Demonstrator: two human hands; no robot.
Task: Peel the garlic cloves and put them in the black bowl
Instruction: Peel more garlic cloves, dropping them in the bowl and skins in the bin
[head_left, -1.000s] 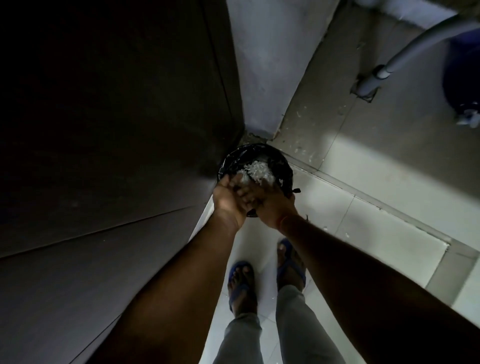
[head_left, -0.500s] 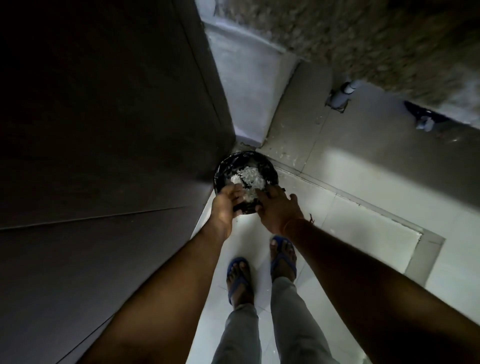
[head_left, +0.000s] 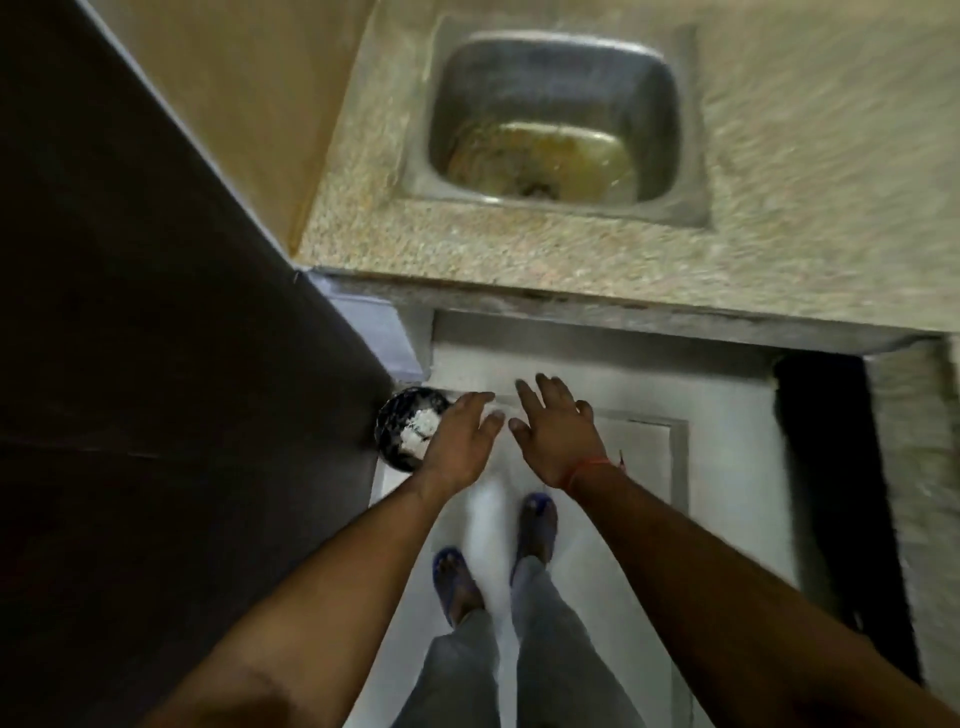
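A round black container lined with dark plastic stands on the floor in the corner and holds a heap of white garlic skins. My left hand hangs over its right edge with fingers straight and nothing in it. My right hand is beside it, fingers spread, empty, a red thread round the wrist. No garlic cloves and no black bowl are in view.
A speckled stone counter with a steel sink lies ahead. A dark cabinet side fills the left. My feet in blue sandals stand on pale floor tiles. A dark gap opens at the right.
Both hands have lifted off the container of skins and opened. The view has swung up from the floor to the counter and sink.
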